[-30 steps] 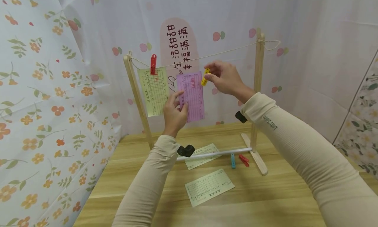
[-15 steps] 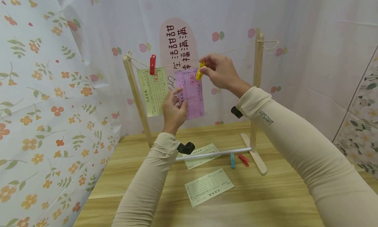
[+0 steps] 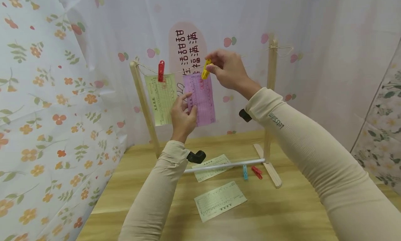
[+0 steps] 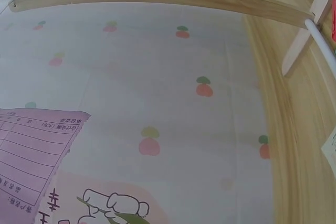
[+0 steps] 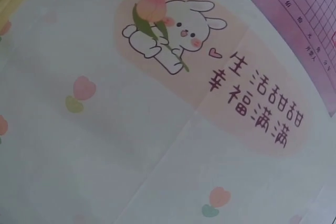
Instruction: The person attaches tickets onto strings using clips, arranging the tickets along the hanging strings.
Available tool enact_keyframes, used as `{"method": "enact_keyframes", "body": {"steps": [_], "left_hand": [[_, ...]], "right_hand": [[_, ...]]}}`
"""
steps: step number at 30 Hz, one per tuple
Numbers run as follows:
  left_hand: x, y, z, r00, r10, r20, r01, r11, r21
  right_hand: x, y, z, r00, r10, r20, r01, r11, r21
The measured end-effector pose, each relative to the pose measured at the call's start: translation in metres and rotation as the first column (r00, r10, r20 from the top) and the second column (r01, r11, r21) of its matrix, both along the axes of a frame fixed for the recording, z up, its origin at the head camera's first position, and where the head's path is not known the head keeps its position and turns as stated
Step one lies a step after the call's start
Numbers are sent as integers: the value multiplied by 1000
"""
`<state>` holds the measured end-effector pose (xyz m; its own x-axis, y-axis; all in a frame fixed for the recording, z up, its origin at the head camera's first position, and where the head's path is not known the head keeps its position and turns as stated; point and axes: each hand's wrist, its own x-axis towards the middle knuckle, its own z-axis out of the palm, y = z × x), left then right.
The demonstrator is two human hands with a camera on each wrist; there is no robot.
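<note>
My left hand (image 3: 182, 117) pinches the left side of a pink printed form (image 3: 204, 101), which hangs upright just under a thin string (image 3: 189, 69). A yellow clothespin (image 3: 205, 69) is pinched between the thumb and fingers of my right hand (image 3: 227, 68); its lower end overlaps the form's top edge. To the left, a red clothespin (image 3: 161, 71) fastens a yellow-green form (image 3: 162, 105) to the string. Parts of the pink form (image 4: 31, 156) show in the left wrist view and of the same form (image 5: 310, 9) in the right wrist view; neither hand appears there.
Wooden posts (image 3: 270, 94) carry the string, joined low by a white rod (image 3: 232, 164). On the table (image 3: 282, 213) lie a pale green form (image 3: 220, 201), another form (image 3: 210, 166) partly under the rod, a blue clothespin (image 3: 245, 172) and a red clothespin (image 3: 257, 172).
The right hand has moved left with the yellow clothespin, from beside the pink form's right edge to its top edge. The pink form has shifted slightly left and up toward the string.
</note>
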<state>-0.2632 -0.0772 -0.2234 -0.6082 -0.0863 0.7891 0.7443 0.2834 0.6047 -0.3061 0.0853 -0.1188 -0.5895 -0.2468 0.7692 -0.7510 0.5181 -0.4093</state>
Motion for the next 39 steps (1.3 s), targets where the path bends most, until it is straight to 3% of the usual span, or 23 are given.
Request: {"method": "enact_keyframes", "body": {"steps": [3, 10, 16, 23, 39], "left_hand": [[2, -1, 0, 1000, 1, -8, -1, 1000, 7], [-2, -1, 2, 999, -12, -33, 13, 1000, 15], [-3, -1, 2, 999, -12, -50, 14, 1000, 27], [-35, -10, -14, 999, -39, -28, 41, 998, 54], [-34, -13, -13, 999, -44, -1, 44, 998, 51]], "right_hand": [[2, -3, 3, 1000, 12, -6, -12, 1000, -7], [1, -8, 14, 999, -46, -20, 46, 999, 9], [-1, -14, 20, 999, -31, -11, 31, 999, -8], [-2, -22, 24, 1000, -5, 17, 5, 1000, -21], [-7, -32, 29, 997, 26, 71, -18, 994, -111]]}}
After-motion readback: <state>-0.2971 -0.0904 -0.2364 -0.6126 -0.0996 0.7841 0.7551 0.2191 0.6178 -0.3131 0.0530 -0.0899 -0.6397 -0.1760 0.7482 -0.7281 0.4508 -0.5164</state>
